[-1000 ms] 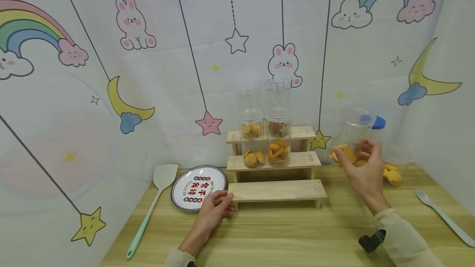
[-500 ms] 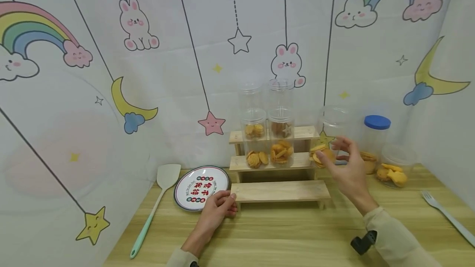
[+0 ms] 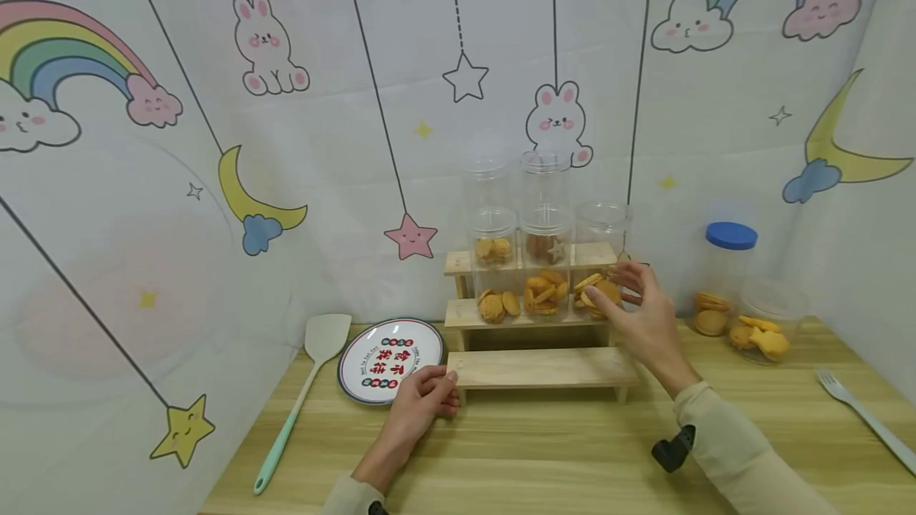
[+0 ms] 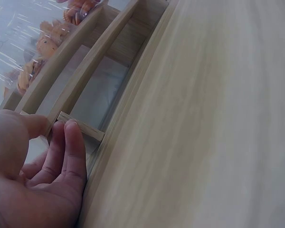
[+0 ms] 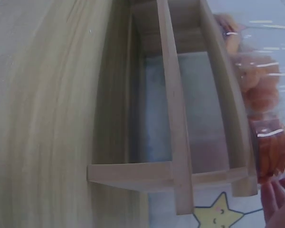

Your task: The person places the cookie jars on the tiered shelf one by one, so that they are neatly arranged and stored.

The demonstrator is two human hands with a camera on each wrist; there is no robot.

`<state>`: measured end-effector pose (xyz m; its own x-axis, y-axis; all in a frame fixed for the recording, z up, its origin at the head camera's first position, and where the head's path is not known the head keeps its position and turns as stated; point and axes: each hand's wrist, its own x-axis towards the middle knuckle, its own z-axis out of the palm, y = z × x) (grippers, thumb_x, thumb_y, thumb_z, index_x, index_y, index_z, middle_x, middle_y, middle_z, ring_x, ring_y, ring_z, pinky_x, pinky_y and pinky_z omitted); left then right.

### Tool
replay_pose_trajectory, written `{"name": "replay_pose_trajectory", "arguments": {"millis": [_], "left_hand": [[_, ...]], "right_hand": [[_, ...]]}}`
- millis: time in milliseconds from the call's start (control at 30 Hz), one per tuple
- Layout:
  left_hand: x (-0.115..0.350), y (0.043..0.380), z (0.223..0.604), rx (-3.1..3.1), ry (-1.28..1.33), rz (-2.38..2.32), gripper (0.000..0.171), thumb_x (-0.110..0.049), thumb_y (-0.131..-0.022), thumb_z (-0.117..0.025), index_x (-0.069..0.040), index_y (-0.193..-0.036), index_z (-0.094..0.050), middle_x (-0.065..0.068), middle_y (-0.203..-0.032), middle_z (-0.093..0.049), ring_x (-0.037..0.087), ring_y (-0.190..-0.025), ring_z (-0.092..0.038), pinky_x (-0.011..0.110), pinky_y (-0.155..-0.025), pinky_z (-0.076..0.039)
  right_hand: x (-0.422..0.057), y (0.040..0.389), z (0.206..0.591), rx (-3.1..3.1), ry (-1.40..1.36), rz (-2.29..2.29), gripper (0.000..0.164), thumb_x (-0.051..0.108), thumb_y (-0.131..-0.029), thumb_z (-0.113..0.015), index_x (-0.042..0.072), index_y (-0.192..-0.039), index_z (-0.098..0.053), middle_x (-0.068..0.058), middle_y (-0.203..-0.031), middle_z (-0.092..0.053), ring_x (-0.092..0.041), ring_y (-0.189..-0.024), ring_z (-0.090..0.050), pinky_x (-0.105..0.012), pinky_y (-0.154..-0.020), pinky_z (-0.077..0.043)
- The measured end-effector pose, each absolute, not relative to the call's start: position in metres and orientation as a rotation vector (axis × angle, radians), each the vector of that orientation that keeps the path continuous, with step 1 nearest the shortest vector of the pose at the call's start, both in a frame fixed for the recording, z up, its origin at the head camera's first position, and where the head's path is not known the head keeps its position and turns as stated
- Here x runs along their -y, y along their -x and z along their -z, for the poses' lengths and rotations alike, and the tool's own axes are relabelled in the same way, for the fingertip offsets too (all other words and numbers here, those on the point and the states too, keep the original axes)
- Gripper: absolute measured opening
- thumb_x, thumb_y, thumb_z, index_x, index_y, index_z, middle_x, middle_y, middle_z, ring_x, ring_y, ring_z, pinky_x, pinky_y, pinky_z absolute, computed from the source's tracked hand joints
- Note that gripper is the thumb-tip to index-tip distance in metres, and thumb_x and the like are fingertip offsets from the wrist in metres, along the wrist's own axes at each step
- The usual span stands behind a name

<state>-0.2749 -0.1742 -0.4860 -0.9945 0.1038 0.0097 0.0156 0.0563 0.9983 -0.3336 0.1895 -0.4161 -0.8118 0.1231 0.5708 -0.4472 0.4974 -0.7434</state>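
A three-step wooden rack (image 3: 541, 368) stands on the table against the back wall. My left hand (image 3: 415, 405) pinches the left end of its lowest step, thumb above and fingers at the leg in the left wrist view. My right hand (image 3: 644, 320) grips a clear jar (image 3: 597, 292) of round cookies at the right part of the middle step. Left of it on that step stand two more clear jars, one with round cookies (image 3: 498, 306) and one with curved snacks (image 3: 546, 292). Behind them, on the top step, are two further jars (image 3: 492, 249). Fingertips show beside the jar in the right wrist view.
A patterned plate (image 3: 358, 364) and a spatula (image 3: 308, 388) with a green handle lie left of the rack. To the right stand a blue-lidded jar (image 3: 726, 280) and a shorter clear jar (image 3: 769, 324) of biscuits. A pale fork (image 3: 866, 420) lies at the right edge.
My right hand has carried the jar of round cookies leftward from beside the blue-lidded jar to the middle step. The left hand stays at the lowest step's end.
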Motion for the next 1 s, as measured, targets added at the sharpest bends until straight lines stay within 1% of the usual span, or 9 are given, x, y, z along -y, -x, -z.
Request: {"name": "replay_pose_trajectory", "arguments": {"millis": [100, 267, 400, 500, 600, 667, 833, 900, 1000], "left_hand": [[0.174, 0.275, 0.486, -2.236, -0.127, -2.11, 0.045, -0.027, -0.099, -0.065, 0.007, -0.126, -0.055, 0.022, -0.098, -0.071, 0.019, -0.082, -0.069, 0.033, -0.076, -0.065], [0.173, 0.275, 0.487, -2.241, -0.135, -2.106, 0.045, -0.027, -0.099, -0.065, 0.007, -0.126, -0.055, 0.022, -0.099, -0.071, 0.019, -0.082, -0.07, 0.033, -0.076, -0.065], [0.173, 0.276, 0.487, -2.243, -0.13, -2.117, 0.044, -0.028, -0.099, -0.065, 0.007, -0.125, -0.056, 0.021, -0.098, -0.072, 0.019, -0.081, -0.07, 0.033, -0.075, -0.065], [0.173, 0.275, 0.488, -2.237, -0.127, -2.121, 0.044, -0.027, -0.099, -0.065, 0.007, -0.125, -0.056, 0.02, -0.097, -0.072, 0.019, -0.081, -0.07, 0.032, -0.075, -0.065], [0.173, 0.275, 0.487, -2.237, -0.127, -2.121, 0.044, -0.027, -0.099, -0.065, 0.007, -0.125, -0.056, 0.019, -0.096, -0.072, 0.018, -0.081, -0.069, 0.032, -0.075, -0.065], [0.173, 0.274, 0.486, -2.239, -0.126, -2.121, 0.044, -0.027, -0.099, -0.065, 0.007, -0.125, -0.056, 0.018, -0.096, -0.072, 0.018, -0.08, -0.069, 0.031, -0.074, -0.065], [0.173, 0.275, 0.485, -2.247, -0.131, -2.121, 0.045, -0.028, -0.099, -0.065, 0.007, -0.125, -0.056, 0.017, -0.096, -0.071, 0.019, -0.081, -0.069, 0.032, -0.075, -0.065], [0.173, 0.275, 0.486, -2.248, -0.132, -2.116, 0.047, -0.029, -0.099, -0.065, 0.007, -0.127, -0.055, 0.017, -0.097, -0.071, 0.019, -0.082, -0.069, 0.032, -0.076, -0.065], [0.173, 0.275, 0.486, -2.243, -0.13, -2.107, 0.048, -0.03, -0.1, -0.065, 0.008, -0.128, -0.054, 0.016, -0.097, -0.071, 0.018, -0.082, -0.069, 0.032, -0.076, -0.065]], "right_hand": [[-0.19, 0.332, 0.421, 2.167, -0.242, -1.356, 0.07, 0.047, -0.087, -0.076, 0.013, -0.139, -0.045, -0.005, -0.138, -0.061, -0.024, -0.127, -0.059, -0.047, -0.102, -0.055], [-0.19, 0.329, 0.429, 2.152, -0.252, -1.383, 0.072, 0.043, -0.087, -0.078, 0.011, -0.142, -0.045, -0.006, -0.141, -0.057, -0.025, -0.131, -0.056, -0.042, -0.105, -0.053], [-0.187, 0.323, 0.429, 2.147, -0.329, -1.367, 0.071, 0.031, -0.089, -0.078, 0.007, -0.146, -0.044, -0.012, -0.146, -0.052, -0.03, -0.134, -0.054, -0.042, -0.108, -0.049], [-0.184, 0.316, 0.426, 2.134, -0.376, -1.342, 0.069, 0.021, -0.09, -0.078, 0.001, -0.146, -0.043, -0.018, -0.147, -0.051, -0.035, -0.133, -0.054, -0.045, -0.108, -0.048], [-0.185, 0.315, 0.425, 2.13, -0.413, -1.325, 0.071, 0.015, -0.089, -0.079, -0.002, -0.147, -0.042, -0.021, -0.147, -0.05, -0.038, -0.132, -0.054, -0.045, -0.107, -0.047], [-0.188, 0.317, 0.428, 2.14, -0.432, -1.323, 0.073, 0.015, -0.087, -0.08, 0.0, -0.148, -0.041, -0.02, -0.149, -0.05, -0.037, -0.133, -0.054, -0.039, -0.108, -0.047], [-0.198, 0.327, 0.44, 2.174, -0.47, -1.313, 0.082, 0.022, -0.085, -0.082, 0.007, -0.152, -0.037, -0.014, -0.154, -0.046, -0.033, -0.137, -0.051, -0.018, -0.111, -0.043], [-0.202, 0.329, 0.443, 2.181, -0.481, -1.313, 0.084, 0.025, -0.085, -0.082, 0.009, -0.154, -0.036, -0.013, -0.155, -0.045, -0.032, -0.138, -0.05, -0.014, -0.11, -0.042], [-0.206, 0.326, 0.447, 2.193, -0.487, -1.34, 0.085, 0.026, -0.087, -0.081, 0.012, -0.156, -0.034, -0.012, -0.156, -0.044, -0.033, -0.139, -0.049, -0.014, -0.109, -0.042]]}}
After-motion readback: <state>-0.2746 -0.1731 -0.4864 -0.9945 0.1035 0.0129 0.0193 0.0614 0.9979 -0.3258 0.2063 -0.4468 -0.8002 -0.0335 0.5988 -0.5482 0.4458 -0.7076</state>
